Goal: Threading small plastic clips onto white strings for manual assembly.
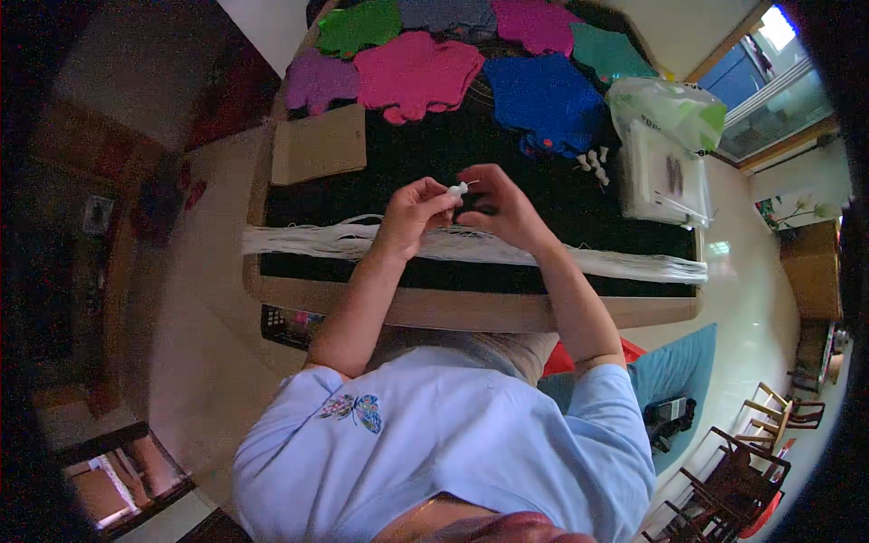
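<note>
A small white knotted thread bundle is pinched between the thumb and fingers of my left hand, above the middle of the table. From its top a short white thread runs to the curled fingers of my right hand. My right thumb is set apart below those fingers, and the exact grip on the thread is partly hidden. Below both hands, a long hank of white yarn stretches across the table's near side. Several similar white knotted pieces lie to the right.
Folded knit pieces line the far side, among them a pink one and a blue one. A brown cardboard sheet lies left, clear plastic packs right. The table's pale rim is closest to me; a teal cushion sits beside me.
</note>
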The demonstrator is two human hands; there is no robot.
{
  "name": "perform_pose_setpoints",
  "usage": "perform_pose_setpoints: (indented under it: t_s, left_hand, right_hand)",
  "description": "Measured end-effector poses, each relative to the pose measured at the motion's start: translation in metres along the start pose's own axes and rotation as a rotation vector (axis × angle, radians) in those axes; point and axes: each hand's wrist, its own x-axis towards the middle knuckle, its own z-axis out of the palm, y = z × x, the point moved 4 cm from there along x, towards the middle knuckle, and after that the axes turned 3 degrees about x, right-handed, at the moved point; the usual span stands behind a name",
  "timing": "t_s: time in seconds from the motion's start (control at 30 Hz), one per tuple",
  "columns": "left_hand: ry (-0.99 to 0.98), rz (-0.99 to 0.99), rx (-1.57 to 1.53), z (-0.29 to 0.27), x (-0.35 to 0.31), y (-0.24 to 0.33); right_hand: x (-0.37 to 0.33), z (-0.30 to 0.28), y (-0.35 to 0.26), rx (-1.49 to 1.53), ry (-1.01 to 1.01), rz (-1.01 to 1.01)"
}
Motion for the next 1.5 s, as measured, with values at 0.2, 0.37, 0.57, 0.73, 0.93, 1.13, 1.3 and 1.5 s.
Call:
perform_pose_setpoints:
  t_s: [0.2, 0.37, 0.57, 0.73, 0.93, 1.13, 1.3, 1.5]
  left_hand:
    - [0.003, 0.006, 0.065, 0.004, -0.002, 0.007]
    - [0.136, 0.165, 0.336, 0.007, -0.002, 0.01]
    - [0.262, 0.616, 1.002, 0.017, -0.009, 0.018]
    - [0.031, 0.315, 0.808, 0.011, -0.004, 0.008]
    - [-0.114, 0.013, 0.158, 0.012, -0.005, 0.008]
    - [0.263, 0.414, 0.413, 0.018, -0.009, 0.011]
    - [0.328, 0.644, 0.655, 0.023, -0.01, 0.015]
    - [0.271, 0.597, 0.844, 0.024, -0.01, 0.018]
  right_hand:
    - [-0.002, 0.003, 0.015, -0.019, -0.027, 0.142]
    - [-0.005, 0.008, 0.006, -0.268, 0.015, -0.012]
    - [-0.006, 0.008, -0.007, -0.569, 0.014, -0.225]
    - [-0.003, -0.006, -0.016, -0.542, 0.022, -0.198]
    - [0.0, -0.008, 0.004, 0.17, -0.022, 0.202]
    - [0.001, -0.005, 0.01, 0.33, 0.078, 0.205]
    - [-0.002, -0.002, 0.02, 0.404, 0.078, 0.311]
    - [-0.004, -0.001, -0.015, -0.45, 0.144, -0.124]
